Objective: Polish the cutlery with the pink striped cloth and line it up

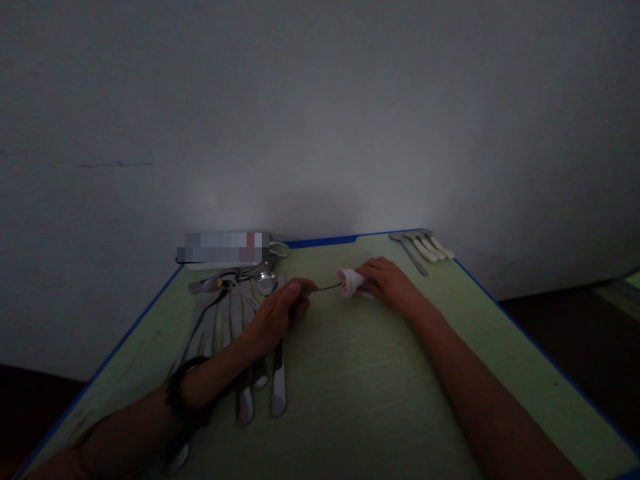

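Note:
My left hand, with a dark band round its wrist, is closed on one end of a thin metal piece of cutlery. The far end runs into a crumpled white and pink cloth, so I cannot tell whether it is a spoon or a fork. Fingers of my right hand are wrapped over that cloth, around the cutlery's hidden end. Both hands are above the middle of the pale green table. Beneath and beside my left forearm lies a spread of metal cutlery, partly covered by the arm.
A blurred-out flat object lies at the back left, close to the wall. A shiny round-bowled utensil rests among the left cutlery. At the back right are a metal utensil and several white-handled ones. Blue edging borders the table.

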The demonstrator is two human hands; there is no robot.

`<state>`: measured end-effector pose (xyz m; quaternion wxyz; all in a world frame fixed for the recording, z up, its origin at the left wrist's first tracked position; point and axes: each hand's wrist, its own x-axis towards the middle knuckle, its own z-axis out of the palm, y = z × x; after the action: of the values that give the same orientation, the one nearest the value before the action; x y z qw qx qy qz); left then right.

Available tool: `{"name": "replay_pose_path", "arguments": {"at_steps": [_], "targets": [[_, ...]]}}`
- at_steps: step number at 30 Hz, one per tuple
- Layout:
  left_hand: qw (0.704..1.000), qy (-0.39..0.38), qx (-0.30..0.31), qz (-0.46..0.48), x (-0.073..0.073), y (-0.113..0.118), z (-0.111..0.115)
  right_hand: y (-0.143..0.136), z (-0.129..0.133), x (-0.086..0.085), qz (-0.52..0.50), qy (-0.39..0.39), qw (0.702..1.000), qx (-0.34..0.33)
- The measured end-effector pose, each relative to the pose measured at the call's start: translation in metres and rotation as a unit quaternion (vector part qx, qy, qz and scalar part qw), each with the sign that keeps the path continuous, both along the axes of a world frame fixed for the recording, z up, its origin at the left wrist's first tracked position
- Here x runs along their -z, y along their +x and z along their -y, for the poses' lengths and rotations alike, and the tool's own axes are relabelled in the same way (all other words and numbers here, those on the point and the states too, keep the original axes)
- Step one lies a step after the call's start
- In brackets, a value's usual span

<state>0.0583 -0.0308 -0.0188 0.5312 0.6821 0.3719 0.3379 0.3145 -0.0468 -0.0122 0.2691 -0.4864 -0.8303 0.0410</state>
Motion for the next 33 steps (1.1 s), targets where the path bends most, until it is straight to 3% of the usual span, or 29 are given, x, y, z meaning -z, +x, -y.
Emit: {"name": "replay_pose_path", "arguments": {"at_steps": [4, 7, 12, 16, 20, 27, 33], "targets": [[0.997, -0.044, -0.011, 0.060, -0.002, 0.001, -0.003, 0.015, 0.003, -0.001, -0.146, -0.115, 0.983, 0.007], [0.997, -0.023, -0.045, 0.062, -0.007, 0.000, -0.001, 0.014, 0.006, -0.003, -0.212, -0.173, 0.962, 0.014], [0.995, 0.072, -0.058, -0.023, -0.015, -0.005, 0.004, 0.004, 0.010, -0.006, -0.245, -0.237, 0.940, -0.020], [0.994, 0.098, -0.024, -0.032, -0.006, -0.009, -0.001, 0.006, 0.013, -0.012, -0.234, -0.295, 0.926, -0.040], [0.994, 0.103, -0.020, -0.032, 0.000, -0.009, -0.004, 0.012, 0.013, -0.017, -0.210, -0.304, 0.929, -0.033], [0.966, 0.167, -0.061, -0.186, -0.014, -0.003, 0.003, 0.014, 0.013, -0.018, -0.255, -0.286, 0.923, -0.026], [0.960, 0.224, -0.045, -0.161, -0.013, -0.006, 0.004, 0.017, 0.015, -0.017, -0.342, -0.311, 0.887, -0.019]]}}
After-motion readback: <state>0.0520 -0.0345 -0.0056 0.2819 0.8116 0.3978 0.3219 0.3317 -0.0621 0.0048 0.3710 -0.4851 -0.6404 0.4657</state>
